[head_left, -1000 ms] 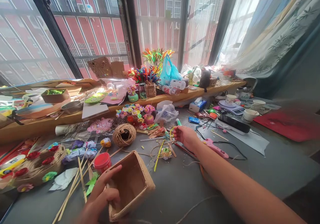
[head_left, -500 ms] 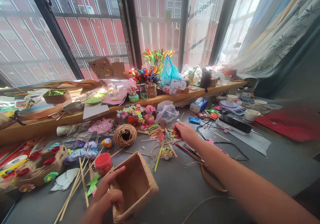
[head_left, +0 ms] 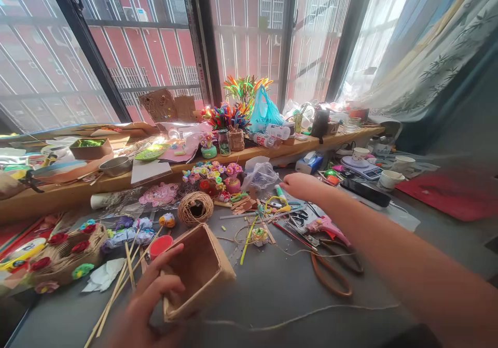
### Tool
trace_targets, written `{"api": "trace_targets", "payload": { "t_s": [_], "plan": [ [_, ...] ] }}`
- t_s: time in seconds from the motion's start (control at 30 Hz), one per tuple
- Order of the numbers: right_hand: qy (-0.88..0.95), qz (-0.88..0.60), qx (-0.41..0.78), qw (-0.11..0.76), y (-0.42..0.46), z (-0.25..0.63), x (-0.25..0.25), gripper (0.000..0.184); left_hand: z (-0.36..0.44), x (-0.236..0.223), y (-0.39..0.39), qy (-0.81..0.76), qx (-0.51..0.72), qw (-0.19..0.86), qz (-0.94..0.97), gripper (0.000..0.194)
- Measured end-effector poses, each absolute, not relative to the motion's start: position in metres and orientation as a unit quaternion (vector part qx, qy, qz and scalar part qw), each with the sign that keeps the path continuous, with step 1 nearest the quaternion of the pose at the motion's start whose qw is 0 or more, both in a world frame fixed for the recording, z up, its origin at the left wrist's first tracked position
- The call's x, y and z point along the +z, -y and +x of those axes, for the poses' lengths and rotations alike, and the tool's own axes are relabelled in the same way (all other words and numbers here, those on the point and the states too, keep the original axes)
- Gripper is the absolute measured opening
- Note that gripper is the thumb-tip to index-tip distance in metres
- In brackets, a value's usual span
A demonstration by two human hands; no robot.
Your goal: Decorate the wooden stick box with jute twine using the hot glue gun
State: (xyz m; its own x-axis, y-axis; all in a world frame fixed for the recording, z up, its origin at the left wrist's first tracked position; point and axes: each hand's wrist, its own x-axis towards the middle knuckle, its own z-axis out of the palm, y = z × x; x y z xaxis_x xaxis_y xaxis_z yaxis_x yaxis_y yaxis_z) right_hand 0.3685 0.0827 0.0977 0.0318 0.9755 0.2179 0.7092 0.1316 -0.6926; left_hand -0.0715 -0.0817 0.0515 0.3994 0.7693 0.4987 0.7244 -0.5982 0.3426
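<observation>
In the lower left, my left hand (head_left: 150, 301) grips an open-topped cardboard box (head_left: 221, 278) by its left wall, fingers bent over the rim. The box is tilted, and I see bare brown inside. My right hand (head_left: 301, 186) is stretched over the clutter at mid-table, fingers curled; what they hold, if anything, is hidden. Beside its fingertips is a small teal-and-white tube (head_left: 279, 190). Just below lie yellow-handled scissors (head_left: 280, 206), a yellow stick (head_left: 248, 241), a small pale flower (head_left: 260, 236) and a pink glue gun (head_left: 329, 227).
A ball of twine (head_left: 185, 208), a red tub (head_left: 160, 245) and wooden sticks (head_left: 116, 291) lie to the left, with a flower-trimmed basket (head_left: 62, 260). Brown-handled scissors (head_left: 330, 280) and loose string lie at right. Beyond are a phone (head_left: 365, 192) and paper cups (head_left: 390, 179).
My right hand has moved right and slightly up, uncovering scissors and the glue gun. A pink flower near it is no longer seen. The box has shifted left and up in my left hand.
</observation>
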Motion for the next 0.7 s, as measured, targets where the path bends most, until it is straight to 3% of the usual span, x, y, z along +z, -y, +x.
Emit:
{"api": "trace_targets", "payload": {
  "t_s": [0.1, 0.17, 0.27, 0.33, 0.43, 0.53, 0.7],
  "plan": [
    [0.719, -0.592, 0.191, 0.31, -0.047, 0.332, 0.086, 0.029, -0.064, 0.062, 0.073, -0.482, 0.323, 0.103, 0.808, 0.032],
    [0.756, -0.547, 0.202, 0.297, -0.007, 0.3, 0.075, 0.015, -0.056, 0.066, 0.068, -0.508, 0.323, 0.18, 0.778, 0.036],
    [0.793, -0.484, 0.235, 0.285, 0.059, 0.256, 0.055, 0.021, -0.042, 0.063, 0.063, -0.523, 0.373, 0.263, 0.72, 0.042],
    [0.791, -0.464, 0.251, 0.309, 0.092, 0.233, 0.041, 0.016, -0.034, 0.059, 0.059, -0.527, 0.411, 0.326, 0.669, 0.045],
    [0.77, -0.449, 0.27, 0.364, 0.111, 0.211, 0.025, 0.024, -0.025, 0.055, 0.056, -0.532, 0.408, 0.427, 0.607, 0.056],
    [0.751, -0.448, 0.285, 0.394, 0.107, 0.201, 0.018, 0.007, -0.02, 0.054, 0.056, -0.538, 0.385, 0.494, 0.564, 0.067],
    [0.776, -0.426, 0.218, 0.412, 0.104, 0.202, 0.009, 0.013, -0.021, 0.048, 0.056, -0.513, 0.373, 0.581, 0.509, 0.07]
  ]
}}
